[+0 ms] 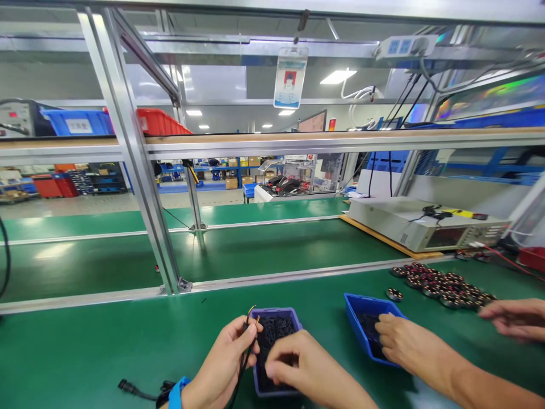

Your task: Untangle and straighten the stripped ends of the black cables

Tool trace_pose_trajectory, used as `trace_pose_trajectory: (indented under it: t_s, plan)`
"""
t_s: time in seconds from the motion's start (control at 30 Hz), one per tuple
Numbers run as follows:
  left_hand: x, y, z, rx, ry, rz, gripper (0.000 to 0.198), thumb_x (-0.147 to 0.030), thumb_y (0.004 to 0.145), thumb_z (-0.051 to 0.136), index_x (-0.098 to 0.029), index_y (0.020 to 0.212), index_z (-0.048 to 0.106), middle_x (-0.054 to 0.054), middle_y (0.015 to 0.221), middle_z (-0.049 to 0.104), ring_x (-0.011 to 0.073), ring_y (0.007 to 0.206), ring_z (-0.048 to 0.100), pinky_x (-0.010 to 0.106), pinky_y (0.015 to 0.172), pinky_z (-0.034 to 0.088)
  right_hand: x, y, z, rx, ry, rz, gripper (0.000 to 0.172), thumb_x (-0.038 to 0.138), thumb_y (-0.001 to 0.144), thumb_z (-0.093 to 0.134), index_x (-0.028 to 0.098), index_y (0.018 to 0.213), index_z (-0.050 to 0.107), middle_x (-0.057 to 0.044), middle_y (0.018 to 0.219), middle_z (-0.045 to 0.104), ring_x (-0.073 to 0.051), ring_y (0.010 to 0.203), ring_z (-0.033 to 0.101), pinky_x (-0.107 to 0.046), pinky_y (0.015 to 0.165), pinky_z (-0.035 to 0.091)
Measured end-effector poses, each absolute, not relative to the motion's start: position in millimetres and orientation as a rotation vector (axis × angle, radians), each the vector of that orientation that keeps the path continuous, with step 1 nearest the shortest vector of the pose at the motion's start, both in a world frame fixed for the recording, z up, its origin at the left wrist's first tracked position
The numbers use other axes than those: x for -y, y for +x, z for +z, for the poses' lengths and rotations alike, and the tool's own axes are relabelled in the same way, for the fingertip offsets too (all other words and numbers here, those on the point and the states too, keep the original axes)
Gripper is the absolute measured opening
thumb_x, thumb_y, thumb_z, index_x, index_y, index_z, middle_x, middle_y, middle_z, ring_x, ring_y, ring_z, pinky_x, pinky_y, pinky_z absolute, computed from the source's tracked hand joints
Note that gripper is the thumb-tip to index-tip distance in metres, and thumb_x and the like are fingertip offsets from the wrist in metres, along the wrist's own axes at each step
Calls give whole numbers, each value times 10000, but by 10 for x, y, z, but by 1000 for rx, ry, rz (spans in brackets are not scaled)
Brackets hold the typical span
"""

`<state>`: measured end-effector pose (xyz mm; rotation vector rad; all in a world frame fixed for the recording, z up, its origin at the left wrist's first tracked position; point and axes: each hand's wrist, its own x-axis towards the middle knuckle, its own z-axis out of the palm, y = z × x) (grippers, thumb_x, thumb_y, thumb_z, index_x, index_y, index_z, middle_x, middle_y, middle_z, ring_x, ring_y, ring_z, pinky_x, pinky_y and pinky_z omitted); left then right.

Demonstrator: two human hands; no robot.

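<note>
Green factory bench: left hand (225, 355) pinches a thin black cable (246, 355) while right hand (298, 363), fingers curled together, picks in the purple plastic tray (276, 314); seemingly mid-assembly, a small part needs fitting next. A co-worker's hand (404, 343) digs in a blue bin (366, 304).

No writing can be read: the hanging badge card (290, 76), the blue bin's white label (79, 125) and the instrument's panel (451, 237) are all too blurred.

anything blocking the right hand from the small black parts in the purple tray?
Nothing visible. The right hand is already over the open rectangular purple plastic tray, fingertips down among the small black parts. The left hand holds a thin black cable at the tray's left edge, beside that path.
</note>
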<state>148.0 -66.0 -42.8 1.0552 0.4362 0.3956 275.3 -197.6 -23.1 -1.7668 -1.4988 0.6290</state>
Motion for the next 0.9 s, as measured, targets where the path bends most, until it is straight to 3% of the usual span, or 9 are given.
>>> trace_pose_trajectory:
  t_s: [0.1,0.17,0.37,0.63,0.9]
  plan:
    - [660,1494,-432,-432,1054,390,438,-488,642,894,-161,820,663,-31,698,553,72,581,475,162,474,325,1824,2730,-348,1523,-1964,166,192,82,752,716,241,852,758,-15,884,758,-226,841,660,-271,721,475]
    - [660,1501,-432,-439,1077,387,450,-501,633,891,-160,815,660,-32,687,550,79,577,484,161,463,339,1739,2717,-447,1587,-2014,56,202,49,759,718,240,822,744,-20,897,747,-232,874,651,-275,731,477]
    - [676,1504,-407,-484,1146,368,510,-559,593,886,-164,768,615,-15,681,575,120,639,562,181,514,431,1733,2787,-556,1516,-2024,18,256,58,901,532,222,815,708,-33,867,727,-217,857,643,-285,721,482]
    - [670,1502,-431,-460,1175,362,433,-514,647,848,-160,733,613,-42,617,493,86,546,446,183,464,319,1850,2787,-443,1238,-1691,221,231,210,963,464,233,867,672,-42,914,704,-219,893,658,-289,703,515]
    - [613,1476,-531,-425,1329,360,344,-486,782,764,-166,775,638,-36,629,514,85,533,400,218,498,288,1892,2736,-368,1241,-1556,142,245,263,996,455,230,857,655,-49,886,693,-216,862,641,-307,815,503]
